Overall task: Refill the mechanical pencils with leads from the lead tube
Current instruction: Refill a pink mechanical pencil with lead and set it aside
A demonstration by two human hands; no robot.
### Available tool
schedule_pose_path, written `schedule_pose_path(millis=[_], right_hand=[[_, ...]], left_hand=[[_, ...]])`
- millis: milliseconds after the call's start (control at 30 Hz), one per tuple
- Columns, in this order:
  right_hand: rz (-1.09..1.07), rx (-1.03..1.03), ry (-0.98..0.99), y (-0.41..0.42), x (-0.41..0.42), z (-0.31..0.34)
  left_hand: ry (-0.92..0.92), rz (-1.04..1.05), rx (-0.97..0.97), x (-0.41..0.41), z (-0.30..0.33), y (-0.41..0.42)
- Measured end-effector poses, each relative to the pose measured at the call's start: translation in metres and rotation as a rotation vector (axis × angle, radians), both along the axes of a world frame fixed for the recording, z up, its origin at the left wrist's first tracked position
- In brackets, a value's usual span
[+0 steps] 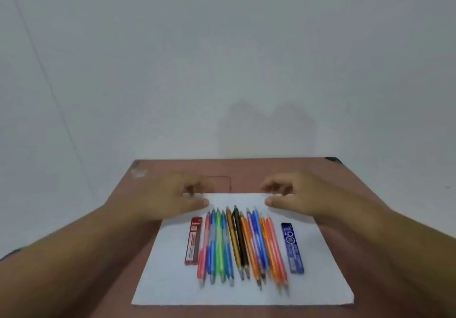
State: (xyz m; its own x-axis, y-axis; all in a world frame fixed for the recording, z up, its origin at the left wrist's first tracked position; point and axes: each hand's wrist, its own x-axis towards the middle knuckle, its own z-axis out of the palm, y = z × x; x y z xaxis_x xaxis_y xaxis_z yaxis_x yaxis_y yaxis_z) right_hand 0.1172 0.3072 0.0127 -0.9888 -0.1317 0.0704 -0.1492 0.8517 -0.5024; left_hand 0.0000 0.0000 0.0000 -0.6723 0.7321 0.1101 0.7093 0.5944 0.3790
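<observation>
Pencils [243, 245]: they lay side by side in a row on the middle of the paper, tips toward me, not held by either of my hands.
Left hand [170, 195]: it hovered at the far left corner of the paper, fingers loosely curled with nothing in them, thumb pointing toward the pencil tops. The frame was blurred, so I could not tell whether it touched the sheet.
Right hand [299, 194]: it hovered at the far right corner, mirror to my left, fingers loosely bent and holding nothing, thumb lying just above the far edge.
Red tube [194, 241]: flat lead case marked 2B, lying just left of the pink pencil, along the row.
Blue tube [292, 247]: flat lead case marked 0.5, lying right of the orange pencils, a small gap between them.
Paper [170, 283]: white sheet under everything, set square on the table.
Table [370, 280]: reddish-brown top, its far edge against a pale wall [222, 58].
</observation>
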Motion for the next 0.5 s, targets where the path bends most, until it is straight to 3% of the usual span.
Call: schedule_pose_path(millis=[100, 267, 500], right_hand=[[-0.042, 0.044, 0.025, 0.003, 0.019, -0.014], [-0.019, 0.133, 0.046, -0.004, 0.027, -0.033], [0.008, 0.105, 0.058, -0.020, 0.006, -0.035]], left_hand=[[0.093, 0.017, -0.034, 0.008, -0.018, -0.007], [0.095, 0.053, -0.008, 0.015, -0.028, -0.020], [0.167, 0.091, -0.109, 0.004, -0.021, -0.037]])
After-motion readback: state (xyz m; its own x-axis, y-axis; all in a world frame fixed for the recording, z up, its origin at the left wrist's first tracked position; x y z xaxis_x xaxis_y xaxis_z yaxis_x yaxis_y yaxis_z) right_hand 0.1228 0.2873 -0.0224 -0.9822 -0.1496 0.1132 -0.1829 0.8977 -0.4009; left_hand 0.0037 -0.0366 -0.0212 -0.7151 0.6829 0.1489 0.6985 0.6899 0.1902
